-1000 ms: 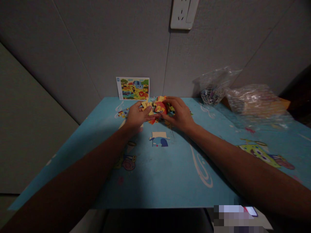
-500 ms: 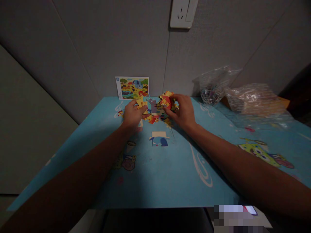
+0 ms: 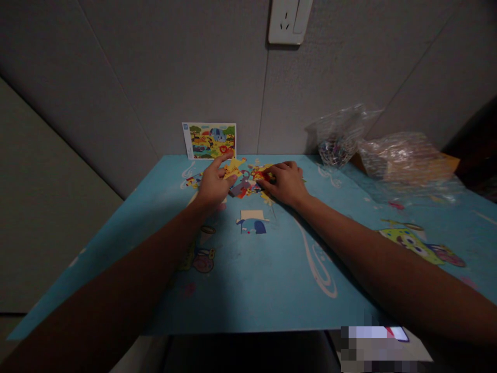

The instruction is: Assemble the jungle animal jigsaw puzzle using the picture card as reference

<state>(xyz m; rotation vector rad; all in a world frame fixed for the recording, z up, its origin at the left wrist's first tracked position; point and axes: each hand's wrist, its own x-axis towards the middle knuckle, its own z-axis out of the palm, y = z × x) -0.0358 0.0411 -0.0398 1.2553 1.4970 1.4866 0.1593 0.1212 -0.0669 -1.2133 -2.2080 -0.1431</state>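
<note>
My left hand (image 3: 214,181) is over the left side of a loose heap of puzzle pieces (image 3: 244,189). Between its thumb and fingers is a yellow puzzle piece (image 3: 233,168), the index finger stretched out along it. On the heap's right side, my right hand (image 3: 286,182) is low, its fingers curled round puzzle pieces with red and yellow print (image 3: 267,174); its palm hides part of them. Nearer me, apart from the heap, lies a puzzle piece with a blue elephant's head and a cream upper part (image 3: 252,223).
A picture card (image 3: 209,141) of the animal scene leans against the wall behind the heap. Clear plastic bags (image 3: 404,160) lie at the back right of the blue cartoon-printed table (image 3: 248,290). A socket (image 3: 289,22) is on the wall above.
My right hand has lowered the red lion pieces from above the heap onto it. My left hand keeps the yellow piece, its index finger now straighter. Grey pieces in the heap have shifted nearer.
</note>
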